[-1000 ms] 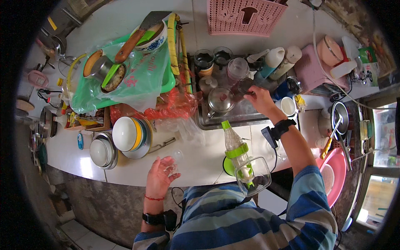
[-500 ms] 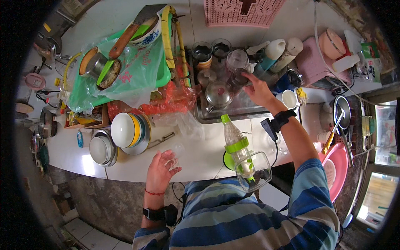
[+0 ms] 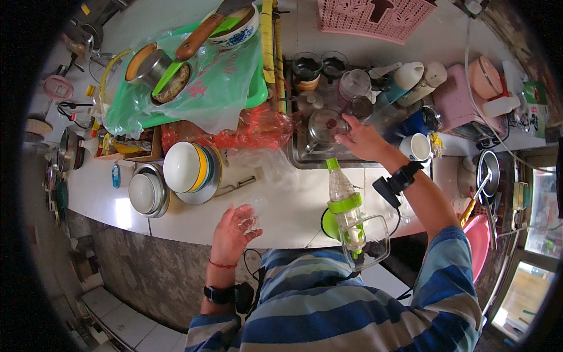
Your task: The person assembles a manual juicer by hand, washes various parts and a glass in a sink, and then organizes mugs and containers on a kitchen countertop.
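Note:
My left hand (image 3: 233, 230) is curled round a small clear glass (image 3: 252, 214), held low over the counter's front edge. On the right, my right hand (image 3: 366, 139) reaches over a metal tray (image 3: 337, 163). Its thumb and fingers are apart, beside a glass teapot (image 3: 326, 130) with a dark red knob on its lid, and nothing shows between them. Just behind the fingertips stands a dark-lidded glass jar (image 3: 359, 107). A clear plastic bottle (image 3: 343, 189) with green cap and bands lies near my body, beside a clear square-rimmed container (image 3: 380, 249).
Stacked bowls (image 3: 183, 166) and a peeler (image 3: 236, 184) lie on the counter to the left. Behind them is a green tray (image 3: 256, 97) covered with plastic bags. A white mug (image 3: 416, 146) stands right of the metal tray, and a pink basket (image 3: 375, 17) at the back.
My right hand has let go of the dark-lidded jar and come nearer, beside the teapot. The jar stays in the tray. My left hand still holds the glass; the whole view has shifted slightly.

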Available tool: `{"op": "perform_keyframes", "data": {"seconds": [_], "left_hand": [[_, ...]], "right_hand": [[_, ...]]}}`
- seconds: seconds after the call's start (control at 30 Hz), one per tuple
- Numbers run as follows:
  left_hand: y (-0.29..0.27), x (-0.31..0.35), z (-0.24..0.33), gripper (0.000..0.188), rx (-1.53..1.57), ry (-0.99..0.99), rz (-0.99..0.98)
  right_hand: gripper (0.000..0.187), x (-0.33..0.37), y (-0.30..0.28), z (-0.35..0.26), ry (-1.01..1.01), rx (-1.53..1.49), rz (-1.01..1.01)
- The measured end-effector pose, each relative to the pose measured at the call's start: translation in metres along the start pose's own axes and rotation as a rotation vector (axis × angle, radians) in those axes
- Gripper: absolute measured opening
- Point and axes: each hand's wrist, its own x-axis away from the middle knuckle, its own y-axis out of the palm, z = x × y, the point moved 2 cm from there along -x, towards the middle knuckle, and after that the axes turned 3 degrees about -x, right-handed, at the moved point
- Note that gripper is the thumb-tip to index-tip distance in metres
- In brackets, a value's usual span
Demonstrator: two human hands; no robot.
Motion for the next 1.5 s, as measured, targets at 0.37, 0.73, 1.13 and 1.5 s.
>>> {"op": "perform_keyframes", "data": {"seconds": [0.37, 0.73, 1.13, 1.5], "left_hand": [[-0.017, 0.008, -0.003, 0.035, 0.05, 0.029, 0.064], [0.0, 0.003, 0.006, 0.036, -0.023, 0.019, 0.059], [0.0, 0.002, 0.006, 0.034, -0.053, 0.007, 0.075], [0.003, 0.002, 0.006, 0.035, -0.043, 0.035, 0.037]], "right_hand": [[0.063, -0.01, 0.011, 0.001, 0.028, -0.08, -0.039], [0.059, -0.005, 0.024, 0.006, -0.026, -0.086, 0.082], [0.062, -0.001, 0.013, 0.092, 0.448, -0.252, 0.05], [0.045, -0.04, 0.043, 0.072, 0.208, -0.175, -0.013]]}}
